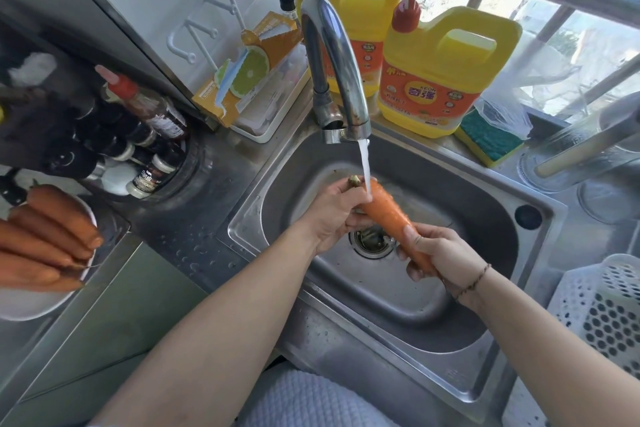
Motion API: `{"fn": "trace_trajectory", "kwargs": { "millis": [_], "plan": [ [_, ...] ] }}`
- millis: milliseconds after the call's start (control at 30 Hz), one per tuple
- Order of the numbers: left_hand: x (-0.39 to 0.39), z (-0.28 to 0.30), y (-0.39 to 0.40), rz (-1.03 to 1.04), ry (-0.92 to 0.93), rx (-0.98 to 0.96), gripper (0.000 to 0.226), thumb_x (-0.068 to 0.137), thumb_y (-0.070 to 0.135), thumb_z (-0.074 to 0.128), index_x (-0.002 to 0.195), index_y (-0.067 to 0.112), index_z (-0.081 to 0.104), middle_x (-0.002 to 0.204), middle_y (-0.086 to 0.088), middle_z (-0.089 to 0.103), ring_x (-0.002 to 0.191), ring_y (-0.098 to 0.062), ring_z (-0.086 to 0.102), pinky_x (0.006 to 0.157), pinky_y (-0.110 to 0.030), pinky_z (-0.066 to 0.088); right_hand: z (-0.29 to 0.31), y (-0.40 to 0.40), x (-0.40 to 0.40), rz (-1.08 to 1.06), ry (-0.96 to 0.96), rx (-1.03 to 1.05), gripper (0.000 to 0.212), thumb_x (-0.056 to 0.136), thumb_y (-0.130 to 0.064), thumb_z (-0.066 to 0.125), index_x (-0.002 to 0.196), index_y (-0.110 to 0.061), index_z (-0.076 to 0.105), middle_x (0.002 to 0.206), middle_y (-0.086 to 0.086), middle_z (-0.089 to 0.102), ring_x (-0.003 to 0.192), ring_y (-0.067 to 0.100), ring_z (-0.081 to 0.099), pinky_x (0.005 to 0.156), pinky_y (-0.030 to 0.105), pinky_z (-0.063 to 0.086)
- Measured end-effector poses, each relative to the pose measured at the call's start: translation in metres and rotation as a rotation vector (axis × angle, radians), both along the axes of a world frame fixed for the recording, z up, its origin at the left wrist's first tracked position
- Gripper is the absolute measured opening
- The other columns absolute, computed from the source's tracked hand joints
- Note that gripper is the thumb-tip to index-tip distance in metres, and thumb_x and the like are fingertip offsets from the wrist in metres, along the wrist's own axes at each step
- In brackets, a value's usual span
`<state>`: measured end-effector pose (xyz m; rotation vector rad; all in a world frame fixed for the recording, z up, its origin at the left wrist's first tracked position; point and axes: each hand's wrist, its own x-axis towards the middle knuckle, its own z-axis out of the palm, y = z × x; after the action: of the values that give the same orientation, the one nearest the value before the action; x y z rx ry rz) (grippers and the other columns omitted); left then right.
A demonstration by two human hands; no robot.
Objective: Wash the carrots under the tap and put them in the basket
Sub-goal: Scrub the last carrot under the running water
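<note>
An orange carrot (389, 213) lies slanted over the steel sink (408, 302), its thick stem end under the water running from the tap (332, 55). My left hand (332, 210) grips the stem end. My right hand (438, 255) holds the thin end, fingers curled round it. Several more carrots (48, 239) lie on a white plate (31, 305) at the far left. The white perforated basket (602, 308) stands at the right edge, beside the sink.
Two yellow detergent jugs (446, 69) stand behind the tap by the window. A green-and-yellow sponge (490, 139) lies beside them. Sauce bottles (145, 135) crowd the left counter. A glass jar (571, 152) lies at the right.
</note>
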<state>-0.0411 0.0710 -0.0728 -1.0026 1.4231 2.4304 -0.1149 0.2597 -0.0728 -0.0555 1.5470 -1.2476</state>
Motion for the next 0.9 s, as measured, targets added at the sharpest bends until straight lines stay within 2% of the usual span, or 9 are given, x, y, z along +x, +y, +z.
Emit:
{"fn": "trace_trajectory", "kwargs": {
  "millis": [167, 267, 367, 467, 567, 633, 767, 833, 900],
  "plan": [
    [-0.001, -0.001, 0.003, 0.003, 0.016, -0.076, 0.028, 0.086, 0.004, 0.063, 0.11, 0.016, 0.057, 0.094, -0.005, 0.058, 0.066, -0.013, 0.064, 0.067, -0.028, 0.055, 0.006, -0.005, 0.003, -0.008, 0.054, 0.032, 0.022, 0.099, -0.024, 0.056, 0.107, -0.007, 0.069, 0.07, 0.009, 0.061, 0.052, 0.025, 0.05, 0.054, 0.031, 0.047],
    [0.001, -0.001, 0.003, -0.004, 0.04, -0.066, 0.039, 0.07, 0.01, 0.061, 0.108, 0.018, 0.057, 0.092, -0.006, 0.057, 0.072, -0.02, 0.063, 0.077, -0.035, 0.053, 0.009, -0.005, 0.003, -0.019, 0.01, 0.017, 0.024, 0.099, -0.025, 0.055, 0.11, -0.007, 0.068, 0.07, 0.008, 0.06, 0.051, 0.025, 0.05, 0.053, 0.03, 0.046],
    [0.003, -0.001, 0.002, -0.012, 0.056, -0.013, 0.04, 0.07, 0.009, 0.061, 0.108, 0.018, 0.056, 0.096, -0.011, 0.055, 0.082, -0.029, 0.059, 0.077, -0.034, 0.055, 0.013, -0.004, 0.003, -0.027, -0.089, -0.003, 0.026, 0.098, -0.028, 0.056, 0.111, -0.009, 0.067, 0.073, 0.01, 0.059, 0.05, 0.024, 0.049, 0.049, 0.027, 0.047],
    [0.001, -0.001, 0.004, 0.031, -0.004, -0.05, 0.039, 0.071, 0.019, 0.065, 0.11, 0.019, 0.057, 0.095, -0.011, 0.059, 0.085, -0.032, 0.059, 0.075, -0.035, 0.052, 0.009, -0.007, 0.006, -0.01, 0.046, 0.05, 0.024, 0.098, -0.029, 0.058, 0.108, -0.01, 0.069, 0.068, 0.007, 0.062, 0.051, 0.025, 0.052, 0.055, 0.031, 0.047],
    [-0.002, 0.004, 0.009, 0.109, -0.065, -0.037, 0.039, 0.066, 0.025, 0.067, 0.103, 0.018, 0.058, 0.098, -0.016, 0.047, 0.088, -0.034, 0.044, 0.077, -0.043, 0.043, 0.008, -0.011, 0.008, 0.039, 0.232, 0.096, 0.019, 0.097, -0.03, 0.06, 0.101, -0.016, 0.071, 0.063, 0.0, 0.064, 0.049, 0.025, 0.055, 0.058, 0.031, 0.045],
    [-0.003, 0.006, 0.012, 0.148, -0.083, -0.027, 0.036, 0.067, 0.023, 0.064, 0.102, 0.017, 0.057, 0.098, -0.015, 0.045, 0.088, -0.033, 0.041, 0.076, -0.042, 0.046, 0.009, -0.012, 0.009, 0.068, 0.324, 0.109, 0.014, 0.096, -0.031, 0.063, 0.096, -0.02, 0.072, 0.061, -0.002, 0.065, 0.047, 0.023, 0.056, 0.059, 0.031, 0.047],
    [0.002, -0.004, 0.006, 0.085, 0.028, -0.001, 0.049, 0.061, 0.01, 0.066, 0.108, 0.015, 0.055, 0.1, -0.015, 0.048, 0.089, -0.033, 0.037, 0.07, -0.036, 0.039, 0.014, -0.01, 0.005, 0.015, 0.173, 0.075, 0.018, 0.097, -0.03, 0.06, 0.101, -0.016, 0.072, 0.066, 0.003, 0.065, 0.05, 0.025, 0.055, 0.067, 0.04, 0.046],
    [0.003, -0.005, 0.005, 0.084, 0.028, -0.007, 0.05, 0.064, 0.008, 0.068, 0.111, 0.014, 0.054, 0.1, -0.016, 0.052, 0.089, -0.033, 0.047, 0.073, -0.036, 0.046, 0.013, -0.01, 0.005, 0.023, 0.224, 0.095, 0.017, 0.096, -0.031, 0.061, 0.102, -0.018, 0.072, 0.065, 0.001, 0.065, 0.05, 0.024, 0.055, 0.066, 0.042, 0.049],
    [0.0, 0.0, 0.008, 0.143, -0.004, -0.019, 0.043, 0.068, 0.013, 0.067, 0.109, 0.016, 0.056, 0.103, -0.015, 0.057, 0.089, -0.031, 0.058, 0.078, -0.037, 0.052, 0.014, -0.012, 0.012, 0.072, 0.443, 0.148, 0.018, 0.093, -0.038, 0.063, 0.102, -0.025, 0.072, 0.064, -0.006, 0.065, 0.051, 0.021, 0.059, 0.065, 0.042, 0.054]
  ]
}}
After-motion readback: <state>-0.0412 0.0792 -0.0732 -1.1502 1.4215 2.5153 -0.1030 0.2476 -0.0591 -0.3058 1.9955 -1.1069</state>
